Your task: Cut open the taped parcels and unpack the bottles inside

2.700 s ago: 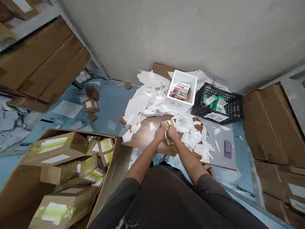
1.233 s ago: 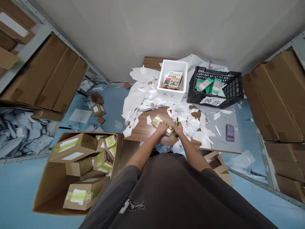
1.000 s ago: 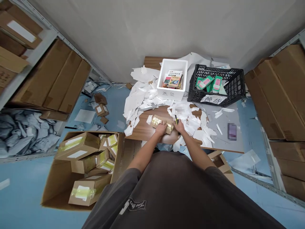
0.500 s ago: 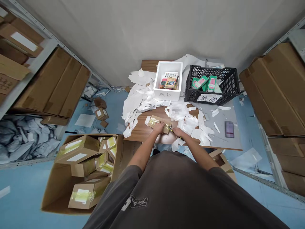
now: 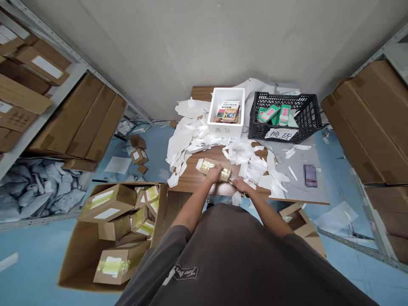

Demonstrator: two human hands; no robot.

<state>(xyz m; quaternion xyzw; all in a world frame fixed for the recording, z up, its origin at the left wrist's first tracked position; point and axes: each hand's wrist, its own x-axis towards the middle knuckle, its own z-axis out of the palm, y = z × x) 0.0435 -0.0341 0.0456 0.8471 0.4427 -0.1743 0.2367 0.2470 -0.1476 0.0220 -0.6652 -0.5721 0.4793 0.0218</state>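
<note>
A small cardboard box (image 5: 225,171) bound in shiny yellowish tape lies aslant near the front of the wooden table (image 5: 191,176). My left hand (image 5: 214,173) grips it across the middle, fingers bent over its top. In my right hand (image 5: 240,185) is a slim yellow-and-black utility knife (image 5: 245,194), its tip at the box's near right corner. Whether the blade touches the tape is too small to tell. Torn white paper (image 5: 251,163) lies in heaps beside and behind the box.
At the table's back stand a white foam bin (image 5: 226,131) with books and a black crate (image 5: 287,137) with green packs. A large carton (image 5: 72,255) of taped boxes is on my left. Shelves with cartons (image 5: 360,123) flank both sides. A blurred purple object (image 5: 310,175) lies on the right.
The knife in my right hand has moved from the box's right end down to its near corner. My left hand stays on the box. The whole view has shifted slightly.
</note>
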